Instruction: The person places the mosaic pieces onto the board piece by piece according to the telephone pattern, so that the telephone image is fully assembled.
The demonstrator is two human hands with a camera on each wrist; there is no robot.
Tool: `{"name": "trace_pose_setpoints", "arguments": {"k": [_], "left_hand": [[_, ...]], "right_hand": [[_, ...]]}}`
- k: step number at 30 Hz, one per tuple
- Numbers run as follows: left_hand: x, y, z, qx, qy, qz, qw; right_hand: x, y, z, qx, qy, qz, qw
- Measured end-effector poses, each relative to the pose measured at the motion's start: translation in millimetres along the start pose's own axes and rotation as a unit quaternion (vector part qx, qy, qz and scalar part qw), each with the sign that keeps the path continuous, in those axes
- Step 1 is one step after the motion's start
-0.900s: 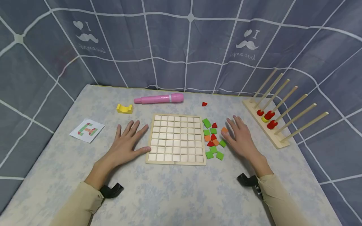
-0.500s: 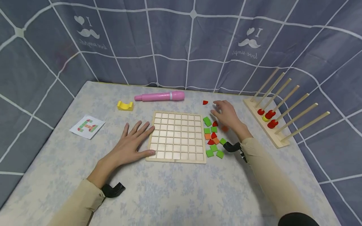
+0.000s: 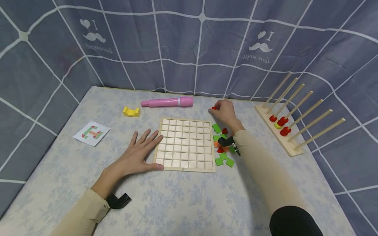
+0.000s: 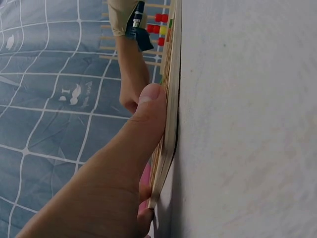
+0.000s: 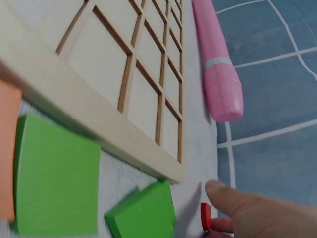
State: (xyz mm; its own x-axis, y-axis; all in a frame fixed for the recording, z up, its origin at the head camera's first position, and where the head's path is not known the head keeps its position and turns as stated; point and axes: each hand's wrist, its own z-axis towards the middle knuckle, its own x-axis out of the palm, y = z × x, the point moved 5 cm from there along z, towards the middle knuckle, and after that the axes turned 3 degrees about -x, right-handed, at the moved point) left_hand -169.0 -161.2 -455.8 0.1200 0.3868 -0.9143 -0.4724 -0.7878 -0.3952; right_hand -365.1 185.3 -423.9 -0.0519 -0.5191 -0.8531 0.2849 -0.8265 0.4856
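Note:
A wooden grid board (image 3: 184, 170) lies flat in the middle of the table. My left hand (image 3: 137, 155) rests at its left side with fingers spread, fingertips on the left rim and thumb at the front left corner. The left wrist view shows the thumb (image 4: 148, 106) against the board's edge. Beyond the board's far right corner, my right hand (image 3: 225, 113) pinches a small red quarter-round tile (image 3: 214, 108). Thumb and fingertips lie either side of the red tile (image 5: 205, 216) in the right wrist view. Green tiles (image 3: 223, 156), orange and red ones lie loose along the board's right side, partly hidden by the right wrist.
A pink microphone-like stick (image 3: 166, 102) and a yellow cradle-shaped block (image 3: 131, 112) lie behind the board. Left of it is a pattern card (image 3: 92, 133). At the right stands a wooden peg rack (image 3: 279, 131) with red and yellow beads.
My right hand has moved from beside the loose tiles away from me to the lone red tile and closed its fingertips on it. My left hand has shifted right onto the board's rim.

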Motion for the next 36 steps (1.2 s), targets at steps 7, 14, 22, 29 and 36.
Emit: {"name": "trace_pose_setpoints", "arguments": {"k": [7, 14, 22, 29, 36], "left_hand": [[-0.3, -1.7, -0.1, 0.003, -0.001, -0.005, 1.0000], [-1.1, -2.3, 0.0, 0.008, -0.012, -0.009, 0.9999], [-0.8, -3.0, -1.2, 0.004, -0.007, -0.007, 0.9999], [-0.7, -3.0, -1.0, -0.001, -0.005, -0.003, 1.0000], [-0.2, -2.0, -0.7, -0.002, -0.005, -0.009, 0.9999]], "right_hand": [[2, 4, 5.3, 0.003, -0.017, -0.014, 0.9998], [1, 0, 5.2, 0.004, -0.009, -0.005, 0.9999], [-1, 10, -10.0, -0.062, 0.022, 0.041, 0.9970], [0, 41, -43.0, -0.129, 0.058, 0.093, 0.9855], [13, 60, -67.7, -0.141, 0.091, 0.097, 0.9811]]}}
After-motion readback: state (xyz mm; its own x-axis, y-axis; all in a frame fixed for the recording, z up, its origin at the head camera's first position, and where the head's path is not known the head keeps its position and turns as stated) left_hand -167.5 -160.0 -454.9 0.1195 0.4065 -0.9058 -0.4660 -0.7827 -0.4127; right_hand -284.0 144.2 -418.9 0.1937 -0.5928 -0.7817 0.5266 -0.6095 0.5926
